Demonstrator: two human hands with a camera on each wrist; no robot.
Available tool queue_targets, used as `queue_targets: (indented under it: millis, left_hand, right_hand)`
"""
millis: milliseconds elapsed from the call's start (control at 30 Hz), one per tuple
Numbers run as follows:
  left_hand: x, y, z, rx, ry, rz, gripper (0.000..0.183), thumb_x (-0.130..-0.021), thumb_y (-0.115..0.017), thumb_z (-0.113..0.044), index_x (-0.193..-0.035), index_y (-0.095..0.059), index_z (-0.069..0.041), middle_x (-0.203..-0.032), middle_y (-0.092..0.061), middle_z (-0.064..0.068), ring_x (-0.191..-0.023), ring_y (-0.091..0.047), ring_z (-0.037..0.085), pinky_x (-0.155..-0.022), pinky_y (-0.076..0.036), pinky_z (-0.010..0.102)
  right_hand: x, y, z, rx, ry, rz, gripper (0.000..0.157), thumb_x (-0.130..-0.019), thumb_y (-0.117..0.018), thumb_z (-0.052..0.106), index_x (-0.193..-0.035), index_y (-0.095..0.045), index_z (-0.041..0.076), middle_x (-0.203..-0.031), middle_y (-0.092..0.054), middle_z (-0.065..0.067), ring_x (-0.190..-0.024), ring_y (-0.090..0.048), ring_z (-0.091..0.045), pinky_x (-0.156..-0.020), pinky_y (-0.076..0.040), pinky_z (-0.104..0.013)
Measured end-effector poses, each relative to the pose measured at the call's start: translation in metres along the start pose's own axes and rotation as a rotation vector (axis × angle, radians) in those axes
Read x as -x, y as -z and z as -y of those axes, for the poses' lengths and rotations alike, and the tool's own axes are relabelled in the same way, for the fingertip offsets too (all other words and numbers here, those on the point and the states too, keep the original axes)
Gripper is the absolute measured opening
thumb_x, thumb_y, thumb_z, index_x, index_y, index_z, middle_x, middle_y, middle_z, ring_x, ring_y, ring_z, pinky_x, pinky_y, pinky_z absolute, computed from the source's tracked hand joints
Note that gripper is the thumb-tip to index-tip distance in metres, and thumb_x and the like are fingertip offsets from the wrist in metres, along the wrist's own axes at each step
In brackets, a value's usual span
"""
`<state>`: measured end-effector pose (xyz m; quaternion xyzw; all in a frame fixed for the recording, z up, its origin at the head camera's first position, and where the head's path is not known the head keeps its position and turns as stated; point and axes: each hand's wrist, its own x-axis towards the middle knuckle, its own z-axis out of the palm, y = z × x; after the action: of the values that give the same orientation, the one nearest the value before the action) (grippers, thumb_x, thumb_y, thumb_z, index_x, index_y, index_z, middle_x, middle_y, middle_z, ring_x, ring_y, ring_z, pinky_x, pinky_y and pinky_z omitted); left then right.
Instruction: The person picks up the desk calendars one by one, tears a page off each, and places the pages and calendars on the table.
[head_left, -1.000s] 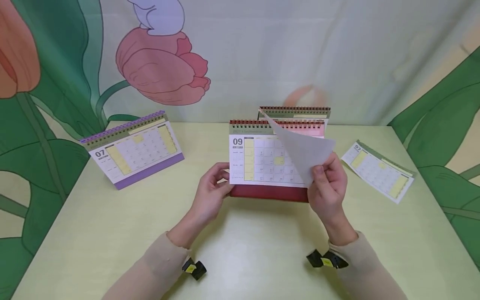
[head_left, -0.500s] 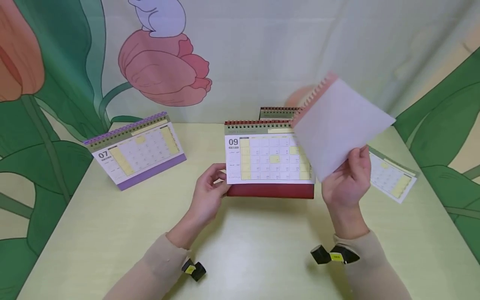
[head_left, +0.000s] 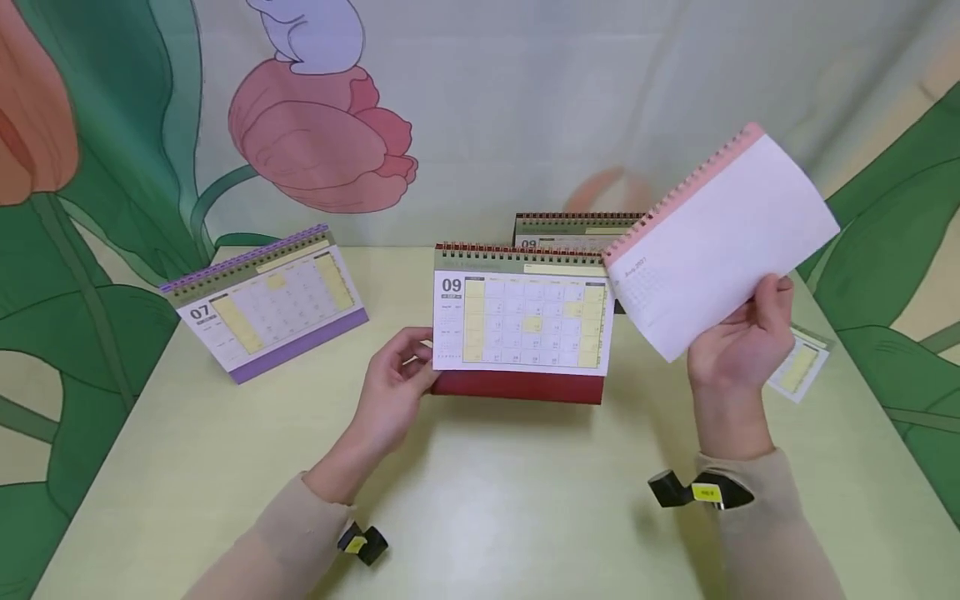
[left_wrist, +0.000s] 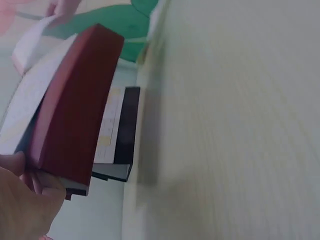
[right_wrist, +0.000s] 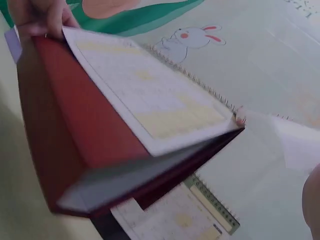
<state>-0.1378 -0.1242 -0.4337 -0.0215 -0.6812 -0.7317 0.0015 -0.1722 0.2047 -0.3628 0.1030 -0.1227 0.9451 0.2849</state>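
Note:
My left hand (head_left: pixel 393 375) grips the lower left edge of a red desk calendar (head_left: pixel 517 387), which shows a 09 page. The left wrist view shows the fingers and thumb of that hand (left_wrist: pixel 25 200) round the red base, held up off the table. Between thumb and fingers my right hand (head_left: pixel 738 350) pinches a calendar page (head_left: pixel 727 233) with a pink strip and a row of holes along its upper edge. Its mostly white side faces up, and its left corner sits right at the calendar's top right corner. Only a sliver of the right hand (right_wrist: pixel 312 205) shows in the right wrist view.
Behind the red calendar stands a black desk calendar (head_left: pixel 555 223), partly hidden. A purple desk calendar (head_left: pixel 270 300) on 07 stands at the left. A loose page (head_left: pixel 801 367) lies at the right, partly covered by the right hand. A printed curtain (head_left: pixel 480 100) hangs behind the table (head_left: pixel 480 517).
My right hand has pulled the pink-strip page away from the rings, up and to the right, uncovering the 09 page. My left hand, still gripping the calendar, has shifted slightly left.

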Motion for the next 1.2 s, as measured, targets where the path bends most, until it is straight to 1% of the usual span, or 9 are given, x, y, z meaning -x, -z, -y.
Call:
queue_targets:
  millis: [67, 133, 233, 367, 500, 633, 933, 1100, 1200]
  left_hand:
    - [0.000, 0.003, -0.001, -0.042, -0.007, 0.004, 0.039, -0.092, -0.055, 0.021, -0.126, -0.062, 0.002, -0.096, -0.055, 0.014, -0.087, -0.061, 0.023, -0.071, -0.053, 0.023]
    - [0.000, 0.007, -0.003, -0.080, -0.012, 0.014, 0.038, -0.093, -0.056, 0.020, -0.126, -0.062, 0.002, -0.097, -0.056, 0.014, -0.088, -0.060, 0.024, -0.071, -0.052, 0.022]
    - [0.001, 0.010, -0.006, -0.122, -0.022, 0.032, 0.037, -0.093, -0.057, 0.019, -0.126, -0.062, 0.002, -0.097, -0.058, 0.014, -0.091, -0.058, 0.026, -0.071, -0.051, 0.022]
    - [0.001, 0.014, -0.008, -0.163, -0.036, 0.066, 0.035, -0.094, -0.059, 0.016, -0.125, -0.063, 0.001, -0.099, -0.059, 0.014, -0.094, -0.057, 0.027, -0.072, -0.050, 0.023]
    - [0.002, 0.018, -0.008, -0.191, -0.046, 0.089, 0.034, -0.094, -0.058, 0.016, -0.124, -0.064, 0.000, -0.100, -0.060, 0.015, -0.095, -0.057, 0.028, -0.072, -0.049, 0.024]
    - [0.005, 0.022, -0.005, -0.188, -0.037, 0.089, 0.035, -0.093, -0.058, 0.018, -0.123, -0.064, 0.001, -0.099, -0.059, 0.016, -0.094, -0.056, 0.029, -0.070, -0.049, 0.023]
    - [0.010, 0.025, 0.002, -0.201, -0.018, 0.086, 0.032, -0.094, -0.059, 0.015, -0.122, -0.066, -0.001, -0.098, -0.059, 0.012, -0.094, -0.056, 0.028, -0.069, -0.049, 0.023]
    - [0.010, 0.029, -0.002, -0.247, -0.024, 0.111, 0.032, -0.095, -0.060, 0.013, -0.122, -0.067, -0.002, -0.102, -0.060, 0.014, -0.094, -0.057, 0.028, -0.070, -0.051, 0.024]
    - [0.009, 0.030, -0.006, -0.269, -0.038, 0.121, 0.032, -0.095, -0.060, 0.012, -0.122, -0.068, -0.003, -0.103, -0.061, 0.015, -0.095, -0.057, 0.028, -0.070, -0.051, 0.024]
  right_hand:
    - [-0.005, 0.003, 0.002, 0.004, 0.023, -0.051, 0.015, -0.110, -0.037, 0.007, -0.110, -0.041, -0.007, -0.129, -0.058, -0.030, -0.121, -0.059, -0.042, -0.097, -0.050, -0.050]
    - [-0.010, 0.007, 0.004, 0.000, 0.032, -0.108, 0.012, -0.109, -0.039, 0.005, -0.104, -0.041, -0.005, -0.124, -0.060, -0.029, -0.116, -0.062, -0.041, -0.091, -0.053, -0.048]
    - [-0.019, 0.014, 0.010, -0.008, 0.027, -0.179, 0.010, -0.108, -0.041, 0.004, -0.102, -0.044, -0.004, -0.121, -0.063, -0.027, -0.111, -0.065, -0.039, -0.087, -0.055, -0.047]
    - [-0.028, 0.022, 0.014, 0.008, 0.017, -0.233, 0.007, -0.107, -0.044, 0.002, -0.104, -0.047, -0.004, -0.121, -0.064, -0.025, -0.110, -0.066, -0.037, -0.088, -0.055, -0.045]
    - [-0.035, 0.031, 0.016, 0.040, -0.014, -0.262, 0.006, -0.107, -0.045, 0.002, -0.105, -0.050, -0.002, -0.125, -0.065, -0.023, -0.114, -0.066, -0.035, -0.090, -0.055, -0.044]
    - [-0.040, 0.037, 0.016, 0.114, -0.057, -0.283, 0.007, -0.107, -0.047, 0.003, -0.102, -0.051, 0.000, -0.127, -0.065, -0.021, -0.116, -0.066, -0.034, -0.089, -0.056, -0.043]
    - [-0.051, 0.043, 0.009, 0.182, -0.076, -0.377, 0.011, -0.105, -0.049, 0.000, -0.095, -0.052, 0.000, -0.103, -0.069, -0.017, -0.094, -0.071, -0.029, -0.077, -0.057, -0.037]
    - [-0.053, 0.046, 0.008, 0.226, -0.077, -0.399, 0.011, -0.105, -0.049, 0.000, -0.095, -0.053, 0.000, -0.105, -0.069, -0.016, -0.094, -0.070, -0.028, -0.077, -0.056, -0.036]
    - [-0.055, 0.046, 0.007, 0.300, -0.069, -0.382, 0.010, -0.105, -0.051, 0.000, -0.095, -0.053, -0.001, -0.105, -0.066, -0.015, -0.095, -0.067, -0.025, -0.078, -0.054, -0.033]
